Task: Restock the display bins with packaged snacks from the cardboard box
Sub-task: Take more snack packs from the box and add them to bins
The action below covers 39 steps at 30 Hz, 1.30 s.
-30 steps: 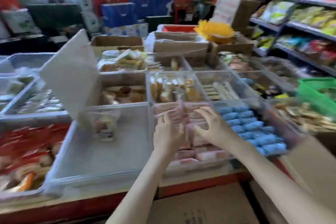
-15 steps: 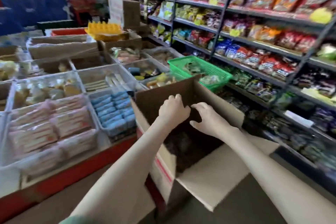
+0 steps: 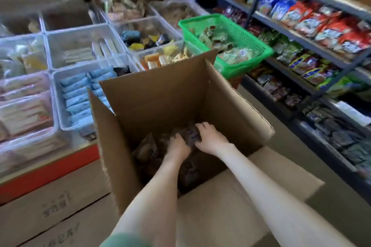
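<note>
A: Where are the arms?
B: Both stretch down into the cardboard box (image 3: 160,94); left hand (image 3: 177,147) and right hand (image 3: 210,139) clamp their grip on a dark snack packet (image 3: 191,134) between them.

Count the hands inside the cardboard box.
2. The left hand is deep in the cardboard box, gripping a dark snack packet from its left; the right hand is beside it, gripping the same packet from its right. Fingertips are partly hidden.

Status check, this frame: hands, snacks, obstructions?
Left hand and right hand inside cardboard box, both gripping dark snack packs. Not yet lifted out. Only upright box flaps nearby.
</note>
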{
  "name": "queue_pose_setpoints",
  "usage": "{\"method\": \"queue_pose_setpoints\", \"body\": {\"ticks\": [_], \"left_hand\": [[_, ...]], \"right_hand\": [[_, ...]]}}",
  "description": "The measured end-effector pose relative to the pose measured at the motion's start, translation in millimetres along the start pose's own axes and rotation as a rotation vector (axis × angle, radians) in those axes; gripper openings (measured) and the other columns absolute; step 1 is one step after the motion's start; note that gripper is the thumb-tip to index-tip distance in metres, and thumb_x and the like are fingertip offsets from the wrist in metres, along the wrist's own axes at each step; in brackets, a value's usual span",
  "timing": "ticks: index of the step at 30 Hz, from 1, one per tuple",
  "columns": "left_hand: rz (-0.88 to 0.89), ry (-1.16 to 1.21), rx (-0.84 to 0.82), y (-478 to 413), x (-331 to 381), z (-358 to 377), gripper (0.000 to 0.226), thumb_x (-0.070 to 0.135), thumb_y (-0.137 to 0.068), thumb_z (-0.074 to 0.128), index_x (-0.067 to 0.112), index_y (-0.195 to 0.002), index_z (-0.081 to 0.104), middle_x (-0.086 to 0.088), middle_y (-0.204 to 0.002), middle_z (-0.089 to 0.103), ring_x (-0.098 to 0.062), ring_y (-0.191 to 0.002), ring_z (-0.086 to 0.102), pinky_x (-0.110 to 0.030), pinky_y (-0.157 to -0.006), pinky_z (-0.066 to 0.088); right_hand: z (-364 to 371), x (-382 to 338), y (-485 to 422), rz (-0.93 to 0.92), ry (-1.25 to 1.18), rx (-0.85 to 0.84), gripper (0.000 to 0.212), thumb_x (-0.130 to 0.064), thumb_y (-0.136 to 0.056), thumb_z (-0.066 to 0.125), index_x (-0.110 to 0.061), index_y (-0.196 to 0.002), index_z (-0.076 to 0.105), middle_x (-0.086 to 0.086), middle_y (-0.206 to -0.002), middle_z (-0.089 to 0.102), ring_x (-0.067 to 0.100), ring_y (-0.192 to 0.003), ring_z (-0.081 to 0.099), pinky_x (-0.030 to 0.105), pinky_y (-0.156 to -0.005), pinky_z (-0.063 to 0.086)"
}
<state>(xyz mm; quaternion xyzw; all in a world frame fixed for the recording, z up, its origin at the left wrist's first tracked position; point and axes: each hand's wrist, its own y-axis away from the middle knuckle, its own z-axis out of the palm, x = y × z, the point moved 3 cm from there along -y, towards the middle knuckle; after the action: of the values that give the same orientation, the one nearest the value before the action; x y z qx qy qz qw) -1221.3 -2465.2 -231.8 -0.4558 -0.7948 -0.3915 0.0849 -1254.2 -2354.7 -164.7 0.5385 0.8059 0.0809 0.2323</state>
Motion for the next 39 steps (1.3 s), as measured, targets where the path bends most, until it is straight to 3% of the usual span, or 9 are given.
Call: {"method": "queue_pose_setpoints", "body": {"ticks": [5,15,19,23,26,29,32,36,39], "left_hand": [[-0.119,0.017,-0.072,-50.6,-28.3,29.2,0.078,0.031,-0.092,0.050,0.005,-0.151,0.006,-0.016,-0.157,0.010,-0.032,-0.143,0.017,-0.035,-0.116,0.020],[-0.210,0.356,-0.060,-142.3,-32.3,93.9,0.067,0.045,-0.083,0.062,0.012,-0.138,0.041,-0.007,-0.138,0.048,-0.025,-0.130,0.044,-0.034,-0.107,0.038],[-0.169,0.502,-0.020,-163.6,-20.7,102.7,0.066,0.020,-0.091,0.059,0.008,-0.146,0.025,-0.007,-0.146,0.038,-0.023,-0.133,0.038,-0.025,-0.103,0.032],[-0.217,0.645,0.003,-176.8,-15.0,113.2,0.063,0.013,-0.087,0.066,0.012,-0.142,0.035,-0.007,-0.139,0.048,-0.018,-0.125,0.047,-0.018,-0.092,0.036],[-0.298,0.747,-0.103,-175.8,-18.6,118.7,0.039,0.003,-0.085,0.065,0.025,-0.114,0.051,0.000,-0.116,0.058,-0.008,-0.099,0.055,-0.016,-0.074,0.043],[-0.343,0.853,-0.188,-162.5,-16.1,109.9,0.034,0.006,-0.087,0.063,0.022,-0.115,0.051,-0.001,-0.118,0.058,-0.020,-0.111,0.057,-0.022,-0.078,0.045],[-0.370,0.833,-0.233,-146.4,-12.2,94.0,0.054,0.023,-0.084,0.069,0.021,-0.133,0.046,-0.002,-0.127,0.055,-0.019,-0.114,0.053,-0.024,-0.084,0.044],[-0.337,0.881,-0.252,-116.8,1.4,67.2,0.076,0.045,-0.062,0.080,0.023,-0.124,0.041,0.000,-0.118,0.057,-0.015,-0.104,0.054,-0.029,-0.088,0.045],[-0.276,0.840,-0.235,-103.3,16.4,47.8,0.084,0.040,-0.063,0.082,0.019,-0.128,0.032,-0.006,-0.126,0.053,-0.017,-0.102,0.052,-0.032,-0.092,0.046]], "right_hand": [[57.2,38.4,-76.1,0.089,-0.002,-0.152,0.060,-0.031,-0.091,0.053,-0.013,-0.144,0.030,0.010,-0.142,0.034,0.030,-0.130,0.034,0.041,-0.102,0.040],[145.2,99.5,-191.1,0.377,-0.259,-0.269,0.090,-0.038,-0.080,0.070,-0.016,-0.149,0.016,0.011,-0.151,0.021,0.031,-0.139,0.020,0.039,-0.110,0.025],[172.4,112.2,-216.4,0.375,-0.416,-0.287,0.116,-0.038,-0.069,0.081,-0.019,-0.151,0.002,0.009,-0.155,0.012,0.030,-0.142,0.016,0.041,-0.114,0.023],[191.5,121.7,-230.8,0.380,-0.641,-0.259,0.124,-0.024,-0.059,0.088,-0.019,-0.151,0.006,0.007,-0.155,0.020,0.025,-0.140,0.024,0.038,-0.115,0.025],[191.5,127.0,-230.1,0.427,-0.796,-0.257,0.104,-0.015,-0.059,0.088,-0.014,-0.144,0.028,0.007,-0.143,0.040,0.022,-0.129,0.041,0.029,-0.102,0.036],[179.7,124.9,-217.6,0.461,-0.901,-0.265,0.086,-0.009,-0.064,0.085,-0.016,-0.136,0.039,0.005,-0.130,0.052,0.018,-0.112,0.051,0.030,-0.093,0.045],[157.6,116.4,-201.1,0.474,-0.963,-0.295,0.090,-0.015,-0.065,0.085,-0.020,-0.140,0.035,0.004,-0.130,0.052,0.021,-0.117,0.051,0.036,-0.098,0.045],[106.8,99.0,-166.5,0.420,-1.064,-0.245,0.061,-0.011,-0.075,0.078,-0.022,-0.125,0.044,-0.003,-0.107,0.056,0.007,-0.088,0.054,0.016,-0.065,0.043],[83.4,91.1,-149.3,0.382,-1.116,-0.235,0.057,-0.010,-0.076,0.077,-0.021,-0.124,0.047,-0.004,-0.103,0.060,0.005,-0.085,0.057,0.016,-0.063,0.044]]}}
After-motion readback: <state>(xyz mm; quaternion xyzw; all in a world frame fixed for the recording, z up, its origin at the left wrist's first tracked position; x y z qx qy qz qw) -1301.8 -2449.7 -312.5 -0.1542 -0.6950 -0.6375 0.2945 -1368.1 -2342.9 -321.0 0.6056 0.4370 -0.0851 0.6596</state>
